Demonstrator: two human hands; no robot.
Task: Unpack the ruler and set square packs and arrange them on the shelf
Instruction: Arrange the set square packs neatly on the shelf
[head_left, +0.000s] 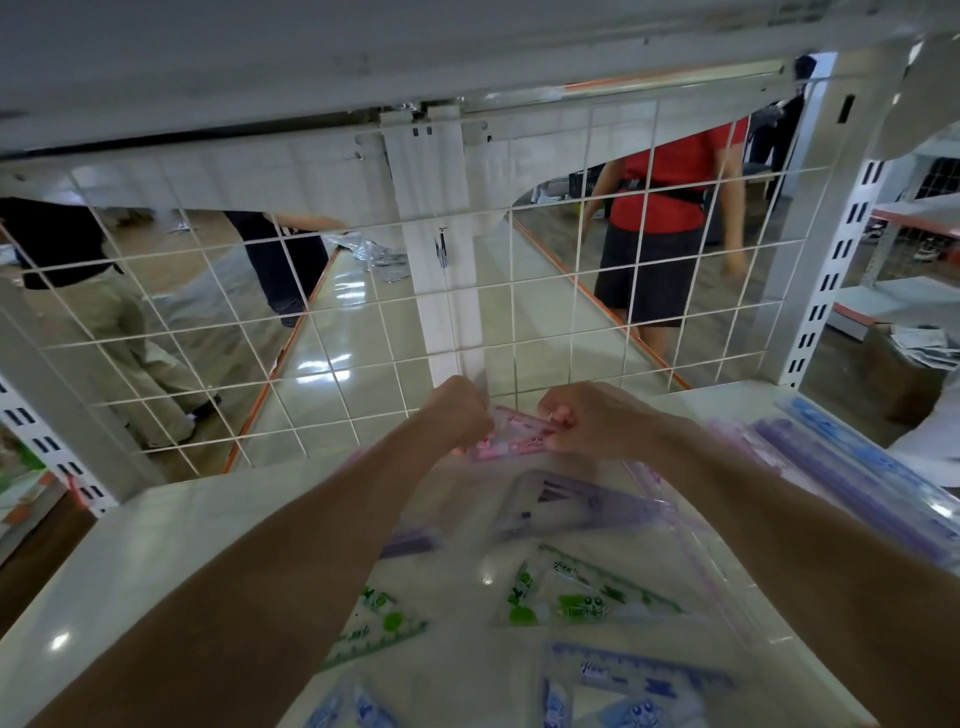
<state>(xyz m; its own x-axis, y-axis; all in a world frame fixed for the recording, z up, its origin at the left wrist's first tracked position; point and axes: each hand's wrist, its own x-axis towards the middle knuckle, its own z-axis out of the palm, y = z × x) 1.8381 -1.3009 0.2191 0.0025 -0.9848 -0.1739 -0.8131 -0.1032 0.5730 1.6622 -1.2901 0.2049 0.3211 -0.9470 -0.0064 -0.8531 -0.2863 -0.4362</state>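
Both hands at back of white shelf, close to wire grid panel. Left hand curled, pinching left end of pink set square pack; right hand curled, pinching its right end. Pack held just above shelf surface. Nearer the camera, loose on shelf: purple set square pack, green set square pack, blue set square pack. Ruler packs lie along right side. Person in red shirt behind grid.

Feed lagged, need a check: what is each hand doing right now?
Left hand: pinching the pink set square pack.
Right hand: pinching the same pack.
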